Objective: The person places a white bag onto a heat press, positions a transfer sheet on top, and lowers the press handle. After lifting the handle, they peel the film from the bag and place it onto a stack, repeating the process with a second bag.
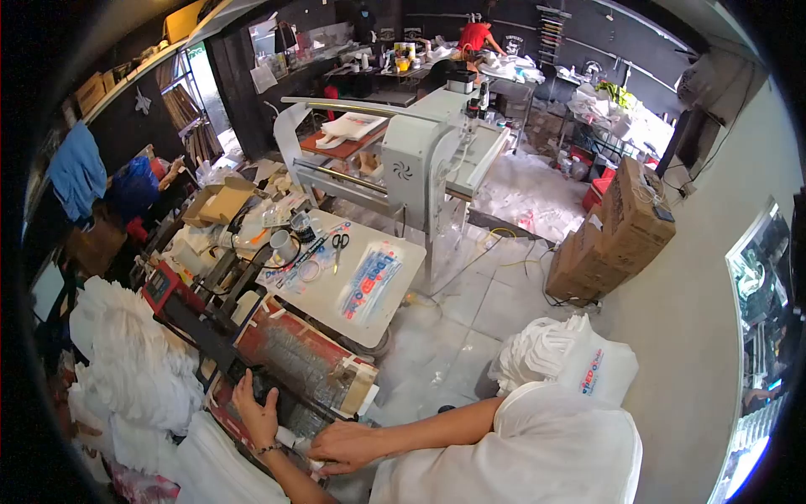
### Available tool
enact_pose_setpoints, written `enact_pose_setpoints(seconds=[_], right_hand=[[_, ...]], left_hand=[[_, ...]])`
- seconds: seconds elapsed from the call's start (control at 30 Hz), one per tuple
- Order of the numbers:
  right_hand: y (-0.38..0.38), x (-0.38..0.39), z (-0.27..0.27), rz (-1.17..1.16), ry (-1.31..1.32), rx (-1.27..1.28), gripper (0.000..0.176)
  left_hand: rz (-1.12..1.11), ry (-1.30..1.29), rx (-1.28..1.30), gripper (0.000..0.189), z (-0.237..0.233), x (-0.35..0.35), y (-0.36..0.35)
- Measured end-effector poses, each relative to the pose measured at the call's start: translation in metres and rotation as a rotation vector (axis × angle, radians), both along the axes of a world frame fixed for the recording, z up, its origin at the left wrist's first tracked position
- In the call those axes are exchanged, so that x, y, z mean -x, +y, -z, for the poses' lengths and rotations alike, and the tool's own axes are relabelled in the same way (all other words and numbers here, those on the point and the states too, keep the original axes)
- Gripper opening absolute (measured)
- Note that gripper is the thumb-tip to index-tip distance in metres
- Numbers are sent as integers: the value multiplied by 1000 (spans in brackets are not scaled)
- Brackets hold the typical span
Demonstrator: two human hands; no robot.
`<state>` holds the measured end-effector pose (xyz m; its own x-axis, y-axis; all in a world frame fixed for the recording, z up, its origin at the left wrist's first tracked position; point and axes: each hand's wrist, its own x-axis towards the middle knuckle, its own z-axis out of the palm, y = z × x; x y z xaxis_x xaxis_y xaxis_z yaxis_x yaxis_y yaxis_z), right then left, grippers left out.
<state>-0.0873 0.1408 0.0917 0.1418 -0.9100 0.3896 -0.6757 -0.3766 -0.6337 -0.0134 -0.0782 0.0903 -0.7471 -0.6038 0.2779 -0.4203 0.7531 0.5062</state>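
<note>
My left hand [256, 412] has its thumb and fingers spread, with the fingertips at the black part of a heat press [285, 357]. This press has a red and grey worn platen, patched with tape, and a red control box [161, 287] at its upper left. My right hand [342, 445] is closed by the near edge of the press, fingers curled down over a bit of white cloth [317, 467]. Left of my hands lies a pile of white fabric [134, 361], with more white fabric [222, 466] folded below it.
Beyond the press, a cream board [382, 311] carries printed lettering, scissors [339, 244] and a mug [284, 245]. A large white machine [411, 164] stands behind it. White printed fabric [546, 353] is stacked at right, near cardboard boxes [617, 231]. A person in red [476, 35] works far back.
</note>
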Motion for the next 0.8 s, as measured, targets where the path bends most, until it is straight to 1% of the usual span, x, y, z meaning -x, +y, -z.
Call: enact_pose_setpoints(seconds=[0.2, 0.27, 0.37, 0.43, 0.47, 0.5, 0.53, 0.57, 0.63, 0.67, 0.7, 0.73, 0.77, 0.8], right_hand=[[0, 0, -7, -10, 16, -42, 33], [-1, -1, -3, 11, -49, 11, 32], [-3, 0, 0, 2, -44, 28, 32], [-3, -1, 1, 7, -53, 12, 31], [-2, -1, 1, 7, -63, -2, 31], [-2, 0, 1, 9, -63, -2, 31], [-2, 0, 0, 17, -64, -3, 32], [-2, -1, -1, 21, -66, -3, 32], [-2, 2, -5, -3, -38, -16, 34], [-1, 3, -7, -28, -12, -31, 36], [-1, 2, -7, -52, -23, -32, 36], [-2, 2, -4, -1, 60, -80, 37], [-2, 1, -2, 44, 142, -127, 39], [0, 0, -1, 63, 212, -113, 46]], left_hand=[[0, 12, -8, 69, 2, -1, -1], [11, 21, -6, 69, -1, -1, -1], [-6, 5, -37, 71, -1, 1, 1], [-10, 17, -18, 65, 1, 1, 0], [-7, 17, -19, 65, 6, 1, -3], [-5, 29, 1, 61, 13, 1, -11], [-4, 40, 22, 58, 13, 2, -11], [-9, 38, 23, 58, 11, 2, -11], [-53, 75, -34, 47, 7, 3, -9], [-72, 66, -35, 47, 14, 0, -14], [-141, 200, -85, 42, 28, -3, -24], [-214, 335, -129, 38, 21, -6, -22], [-345, 157, 194, 38, 16, -9, -17], [-383, 241, 49, 44, 15, -6, -13]])
